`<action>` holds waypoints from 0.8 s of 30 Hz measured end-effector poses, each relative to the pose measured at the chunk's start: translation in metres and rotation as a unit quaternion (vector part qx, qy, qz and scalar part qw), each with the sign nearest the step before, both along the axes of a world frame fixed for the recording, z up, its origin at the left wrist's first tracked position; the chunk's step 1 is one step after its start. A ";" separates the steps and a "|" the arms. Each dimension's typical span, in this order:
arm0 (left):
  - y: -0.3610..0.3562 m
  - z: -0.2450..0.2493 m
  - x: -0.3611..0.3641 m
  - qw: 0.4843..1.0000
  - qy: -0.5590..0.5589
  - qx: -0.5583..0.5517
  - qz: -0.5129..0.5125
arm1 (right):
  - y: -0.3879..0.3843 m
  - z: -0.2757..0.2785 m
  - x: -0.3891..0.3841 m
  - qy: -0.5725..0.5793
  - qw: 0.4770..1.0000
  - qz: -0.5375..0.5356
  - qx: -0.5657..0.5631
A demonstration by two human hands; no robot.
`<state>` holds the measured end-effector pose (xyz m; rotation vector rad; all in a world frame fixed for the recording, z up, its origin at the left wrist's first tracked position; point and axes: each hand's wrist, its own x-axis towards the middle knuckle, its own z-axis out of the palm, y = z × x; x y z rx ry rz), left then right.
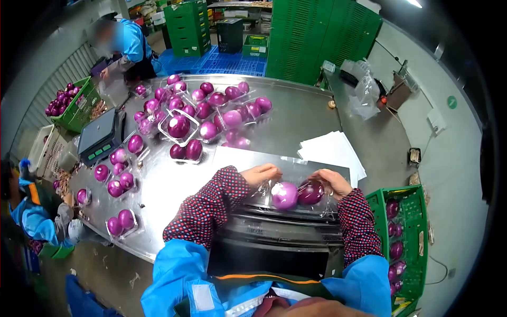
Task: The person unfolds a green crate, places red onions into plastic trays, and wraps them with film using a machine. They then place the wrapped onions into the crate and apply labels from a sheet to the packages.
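Note:
Two red onions (pixel 285 196) sit side by side under clear plastic film (pixel 328 205) on the wrapping machine (pixel 280 230) in front of me. On the left of this pack is my left hand (pixel 260 174), fingers stretched out beside the film. My right hand (pixel 334 183) curves round the pack's right side, its fingertips closed on the film by the darker onion (pixel 310 192). Whether a tray lies under these onions is hard to see.
Several packed onions (pixel 178 126) cover the steel table (pixel 301 100), near a scale (pixel 101 136). White sheets (pixel 334 153) lie beyond the machine. A green crate (pixel 424 232) with onions stands at right. Co-workers (pixel 134 42) are at the far left and near left.

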<state>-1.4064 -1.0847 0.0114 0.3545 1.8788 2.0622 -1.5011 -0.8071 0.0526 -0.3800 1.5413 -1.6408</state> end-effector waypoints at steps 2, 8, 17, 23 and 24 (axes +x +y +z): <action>0.003 0.046 0.031 0.990 -0.132 -0.010 -0.040 | 0.009 0.014 0.013 -0.128 0.991 0.010 0.049; 0.022 0.089 0.085 0.986 -0.149 -0.077 0.016 | 0.014 0.063 0.079 0.045 0.994 -0.010 0.098; 0.033 0.041 0.249 0.967 -0.246 0.064 -0.034 | 0.075 0.030 0.251 -0.104 0.992 -0.054 0.038; 0.053 -0.020 0.261 0.913 -0.284 0.098 0.277 | 0.092 -0.040 0.287 -0.085 0.953 -0.225 0.187; 0.059 -0.024 0.259 0.918 -0.234 0.054 0.316 | 0.097 -0.053 0.295 -0.079 0.943 -0.251 0.202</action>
